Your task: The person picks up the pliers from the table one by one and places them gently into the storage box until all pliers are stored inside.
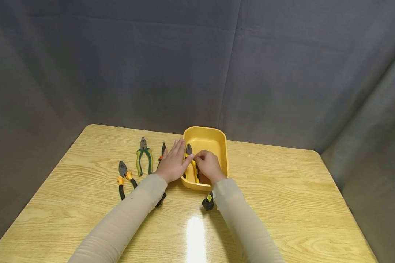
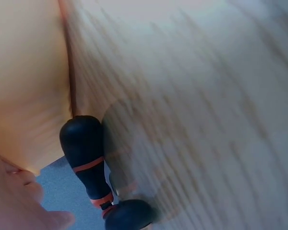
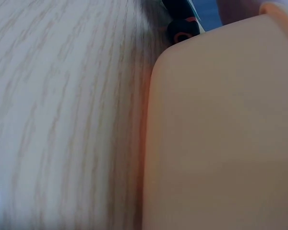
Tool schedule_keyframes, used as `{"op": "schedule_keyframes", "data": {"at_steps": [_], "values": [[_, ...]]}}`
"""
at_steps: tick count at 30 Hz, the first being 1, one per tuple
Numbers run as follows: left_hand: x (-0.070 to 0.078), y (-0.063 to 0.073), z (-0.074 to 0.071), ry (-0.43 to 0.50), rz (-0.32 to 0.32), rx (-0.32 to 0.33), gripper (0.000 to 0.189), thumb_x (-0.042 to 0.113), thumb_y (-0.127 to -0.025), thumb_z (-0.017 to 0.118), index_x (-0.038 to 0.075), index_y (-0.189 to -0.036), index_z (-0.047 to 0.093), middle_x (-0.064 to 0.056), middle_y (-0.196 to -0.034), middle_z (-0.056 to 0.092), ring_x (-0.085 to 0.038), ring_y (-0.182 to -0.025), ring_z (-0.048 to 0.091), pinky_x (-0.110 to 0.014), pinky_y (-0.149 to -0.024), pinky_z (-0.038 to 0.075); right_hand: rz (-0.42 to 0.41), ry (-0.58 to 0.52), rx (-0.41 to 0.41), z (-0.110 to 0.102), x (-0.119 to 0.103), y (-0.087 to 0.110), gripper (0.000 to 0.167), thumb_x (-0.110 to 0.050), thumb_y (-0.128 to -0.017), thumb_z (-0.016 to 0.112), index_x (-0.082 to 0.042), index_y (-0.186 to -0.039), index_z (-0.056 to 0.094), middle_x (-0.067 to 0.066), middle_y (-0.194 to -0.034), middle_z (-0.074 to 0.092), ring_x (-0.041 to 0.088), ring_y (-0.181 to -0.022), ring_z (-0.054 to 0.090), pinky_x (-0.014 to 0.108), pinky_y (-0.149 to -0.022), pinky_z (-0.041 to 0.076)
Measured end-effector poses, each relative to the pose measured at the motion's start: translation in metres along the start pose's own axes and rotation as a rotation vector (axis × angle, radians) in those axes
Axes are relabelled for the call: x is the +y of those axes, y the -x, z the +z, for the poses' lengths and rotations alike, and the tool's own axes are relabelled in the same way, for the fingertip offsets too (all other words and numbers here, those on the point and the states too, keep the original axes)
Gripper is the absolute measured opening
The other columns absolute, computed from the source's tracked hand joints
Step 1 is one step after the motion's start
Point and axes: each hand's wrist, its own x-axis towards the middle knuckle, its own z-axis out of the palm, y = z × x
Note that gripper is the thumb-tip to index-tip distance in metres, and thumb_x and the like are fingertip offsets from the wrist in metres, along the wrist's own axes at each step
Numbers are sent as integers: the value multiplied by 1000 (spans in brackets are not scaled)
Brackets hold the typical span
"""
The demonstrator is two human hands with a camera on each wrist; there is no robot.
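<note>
Item: yellow-handled pliers [image 1: 192, 164], lying lengthwise in the yellow plastic tub [image 1: 222, 146] at the far middle of the wooden table [image 1: 283, 204], dark steel head pointing away from the person, handles toward the near wall of the tub. The right hand [image 1: 209, 165] reached into the tub with fingers curled, pinching the pliers near the pivot, just above the grips. The left hand [image 1: 173, 162] lay flat with fingers straight and together, its fingertips [image 1: 190, 157] touching the pliers over the tub's left rim; it gripped nothing. Handling, as judged: a steel tool, rigid and fairly heavy for its size, weighted toward the head; not fragile; the sleeved handles would give a sure hold, the bare metal head a slicker one; best taken around both handles together so that they did not swing apart. Other items on the table, left of the tub: green-handled pliers [image 1: 144, 157]; a pair with orange collars and black grips [image 1: 124, 179]; a third pair with black handles banded in orange [image 2: 89, 167], partly under the left forearm and lying just beside the tub wall in the left wrist view. A dark object with a yellow mark [image 1: 208, 201] lay near the tub's front, by the right sleeve; its kind could not be told. Grey cloth [image 1: 151, 65] hung behind.
</note>
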Motion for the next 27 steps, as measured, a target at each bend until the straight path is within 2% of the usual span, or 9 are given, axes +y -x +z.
{"op": "schedule_keyframes", "data": {"at_steps": [5, 9, 17, 21, 27], "values": [[-1, -1, 1, -2, -2, 2, 76, 55, -109, 28, 5, -162, 8, -11, -170, 6, -24, -156, 1, -62, -121, 5, -11, -28, -8, 1, 0, 0, 17, -10, -103, 58, 0, -107, 71, 11, -90, 67, 16, -65, 60, 26, -54, 54], [-2, -1, 2, -4, 1, 2, 78, 58, -108, 25, 5, -163, 8, -10, -170, 6, -24, -156, 1, -62, -121, 5, -24, -42, -6, 1, -1, 1, 17, -9, -102, 58, 0, -108, 70, 10, -87, 65, 15, -61, 58, 26, -53, 54], [1, 1, 1, -12, -15, -19, 77, 57, -108, 25, 6, -163, 8, -9, -170, 5, -23, -156, 1, -61, -122, 5, -81, -48, 58, 0, 2, 2, 21, -5, -101, 51, -1, -114, 66, 11, -91, 62, 13, -51, 55, 25, -50, 49], [0, 1, 1, -9, -2, -13, 77, 57, -108, 25, 5, -163, 9, -10, -170, 6, -24, -156, 2, -62, -121, 6, -120, -21, 95, -1, 1, 3, 21, -6, -100, 53, -2, -116, 66, 12, -98, 63, 14, -58, 55, 25, -55, 48], [0, 0, 0, -15, -6, -18, 76, 57, -108, 25, 6, -163, 8, -8, -170, 4, -23, -156, 1, -61, -122, 6, -147, 22, 144, -1, -2, 2, 21, -6, -100, 55, 0, -117, 66, 15, -105, 64, 21, -75, 57, 32, -68, 51]]}}
